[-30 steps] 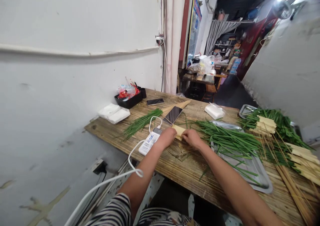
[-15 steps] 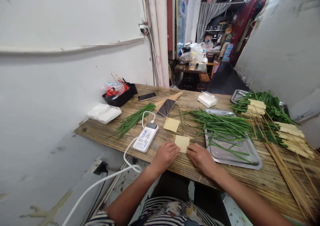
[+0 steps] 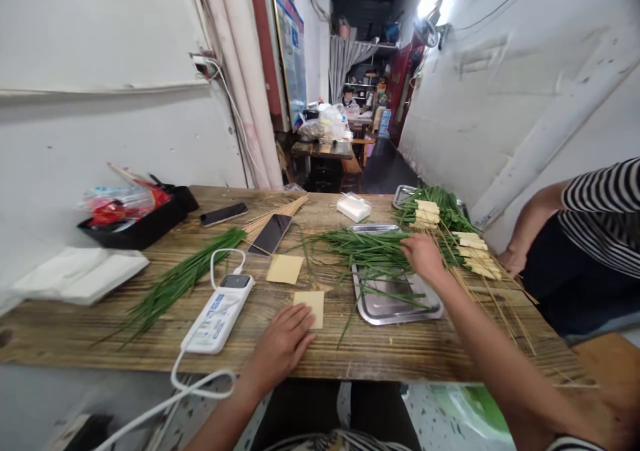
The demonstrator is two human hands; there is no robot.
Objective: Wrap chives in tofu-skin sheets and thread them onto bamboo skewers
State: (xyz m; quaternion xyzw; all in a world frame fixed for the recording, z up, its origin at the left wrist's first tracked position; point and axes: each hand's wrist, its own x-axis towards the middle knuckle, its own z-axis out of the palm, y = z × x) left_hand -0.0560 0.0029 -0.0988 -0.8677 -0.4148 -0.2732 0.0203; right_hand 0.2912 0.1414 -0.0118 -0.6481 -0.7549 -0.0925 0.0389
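Note:
A square, pale yellow tofu sheet (image 3: 311,309) lies flat on the wooden table. My left hand (image 3: 286,338) rests at its left edge, fingers stretched out over it. Another tofu sheet (image 3: 285,269) lies just beyond. Long green chives (image 3: 370,248) are heaped across a metal tray (image 3: 393,311), some strands trailing over its near side. At the right end of that heap, my right hand (image 3: 423,254) has its fingers closed on the chives; its fingertips are partly hidden.
Skewered tofu rolls (image 3: 475,254) lie at the right. A power bank (image 3: 220,314) with a white cable, a phone (image 3: 271,233), another phone (image 3: 223,214) and more chives (image 3: 185,278) occupy the left. Beside the table's right end stands a person in a striped sleeve (image 3: 607,188).
My right hand has left the tofu sheet and moved right and away to the chives. My left hand stays at the sheet. The view has swung right, bringing another person into sight.

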